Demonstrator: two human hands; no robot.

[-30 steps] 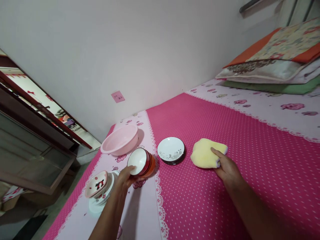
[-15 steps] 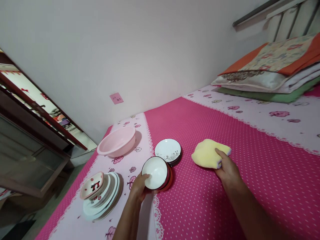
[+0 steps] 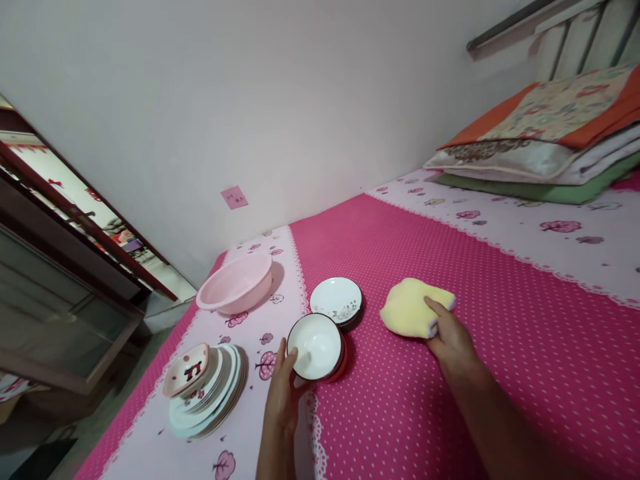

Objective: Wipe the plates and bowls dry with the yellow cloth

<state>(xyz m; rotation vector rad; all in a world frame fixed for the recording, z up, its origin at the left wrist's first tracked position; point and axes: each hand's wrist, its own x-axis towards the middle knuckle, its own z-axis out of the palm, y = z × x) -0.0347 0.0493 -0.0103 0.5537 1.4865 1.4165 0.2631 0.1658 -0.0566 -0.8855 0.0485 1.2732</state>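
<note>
My left hand (image 3: pixel 284 390) grips the near-left rim of a stack of bowls (image 3: pixel 317 347), white inside and red-orange outside, which sits upright on the bed cover. My right hand (image 3: pixel 450 337) holds the near-right edge of a yellow cloth (image 3: pixel 409 307), with the fingers curled onto it. A white plate with a grey flower pattern (image 3: pixel 336 300) lies on darker dishes just behind the bowls, between my two hands.
A pile of white plates (image 3: pixel 210 400) topped by a small pink square dish (image 3: pixel 189 378) stands at the left. A pink basin (image 3: pixel 235 285) sits near the wall. Folded bedding (image 3: pixel 540 147) lies far right. The bed edge (image 3: pixel 145 393) drops off at the left.
My left hand carried the stack of bowls from beside the plate pile to the right and set it upright in front of the patterned plate. My right hand stayed on the yellow cloth.
</note>
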